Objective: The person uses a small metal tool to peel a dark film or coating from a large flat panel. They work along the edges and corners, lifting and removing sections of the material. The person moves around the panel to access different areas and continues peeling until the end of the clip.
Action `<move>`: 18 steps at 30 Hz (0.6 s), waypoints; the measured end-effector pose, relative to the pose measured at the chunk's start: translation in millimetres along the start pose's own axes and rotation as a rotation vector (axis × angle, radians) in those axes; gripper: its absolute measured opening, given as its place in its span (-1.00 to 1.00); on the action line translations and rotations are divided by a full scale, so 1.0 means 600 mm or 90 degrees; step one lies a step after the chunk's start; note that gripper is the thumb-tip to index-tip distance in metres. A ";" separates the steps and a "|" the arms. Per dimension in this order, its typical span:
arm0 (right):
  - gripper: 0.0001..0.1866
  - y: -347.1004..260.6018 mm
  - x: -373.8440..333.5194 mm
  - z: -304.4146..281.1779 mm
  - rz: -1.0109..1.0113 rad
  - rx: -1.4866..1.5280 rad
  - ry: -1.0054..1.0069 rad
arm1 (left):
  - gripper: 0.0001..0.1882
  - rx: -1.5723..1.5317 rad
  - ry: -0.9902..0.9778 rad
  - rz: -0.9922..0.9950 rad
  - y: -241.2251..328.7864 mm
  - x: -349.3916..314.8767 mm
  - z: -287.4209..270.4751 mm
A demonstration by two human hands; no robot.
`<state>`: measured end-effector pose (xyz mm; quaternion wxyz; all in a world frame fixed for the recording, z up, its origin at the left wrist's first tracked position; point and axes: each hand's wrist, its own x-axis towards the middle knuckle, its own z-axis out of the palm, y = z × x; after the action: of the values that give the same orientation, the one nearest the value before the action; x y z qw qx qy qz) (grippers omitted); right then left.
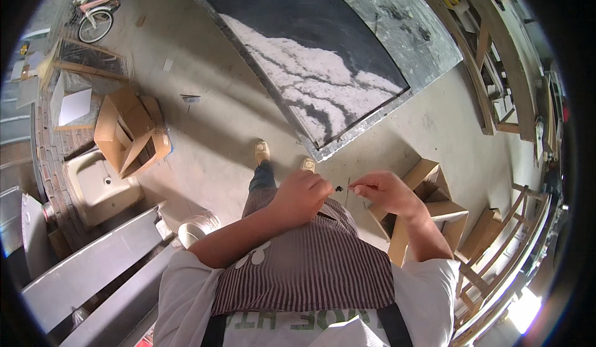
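In front of my striped apron (304, 266), both hands are raised close together. My left hand (303, 196) is curled closed, its fingers hiding whatever is inside. A tiny dark, irregular piece (339, 189) shows in the gap just right of its fingertips; I cannot tell what it is or which hand bears it. My right hand (386, 191) has thumb and forefinger pinched together. A thin dark line shows at its fingertips, too fine to name. Beyond my hands stands a large table (447, 52), with a black panel (292, 5) partly covered by whitish, dark-veined material (298, 61).
Open cardboard boxes stand to the right (444, 210) and left (127, 129). Left also are a beige sink (102, 182), a white bucket (198, 226) and long grey boards (93, 272). A bicycle (96, 24) is far left; wooden racks (506, 55) line the right.
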<state>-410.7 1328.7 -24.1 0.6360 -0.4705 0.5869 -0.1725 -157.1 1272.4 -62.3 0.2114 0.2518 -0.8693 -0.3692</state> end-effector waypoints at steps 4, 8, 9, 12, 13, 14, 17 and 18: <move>-0.70 0.088 -0.003 0.011 0.123 0.308 -0.103 | -0.93 0.055 -0.061 0.064 0.006 0.005 0.007; -0.73 0.115 -0.021 0.034 0.061 0.315 -0.083 | -0.91 0.075 -0.083 0.063 0.002 0.008 0.019; -0.72 0.126 -0.022 0.042 0.029 0.299 -0.078 | -0.90 0.065 -0.094 0.049 0.000 0.007 0.026; -0.72 0.141 -0.025 0.045 0.005 0.178 -0.065 | -0.84 0.022 -0.125 -0.039 -0.006 -0.004 0.039; -0.71 0.144 -0.025 0.043 0.010 0.125 -0.060 | -0.81 0.005 -0.135 -0.076 -0.006 -0.008 0.040; -0.72 0.158 -0.021 0.043 0.025 0.113 -0.011 | -0.77 0.016 -0.143 -0.114 -0.006 -0.013 0.035; -0.72 0.233 0.019 0.045 0.118 0.033 0.150 | -0.62 0.009 -0.117 -0.223 0.005 -0.020 0.014; -0.70 0.252 0.042 0.039 0.176 -0.026 0.204 | -0.63 0.027 -0.114 -0.233 0.005 -0.025 0.014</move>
<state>-433.2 1393.7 -162.9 0.5426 -0.3648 0.7428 -0.1440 -150.7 1287.6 -68.2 0.0573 0.3759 -0.8320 -0.4039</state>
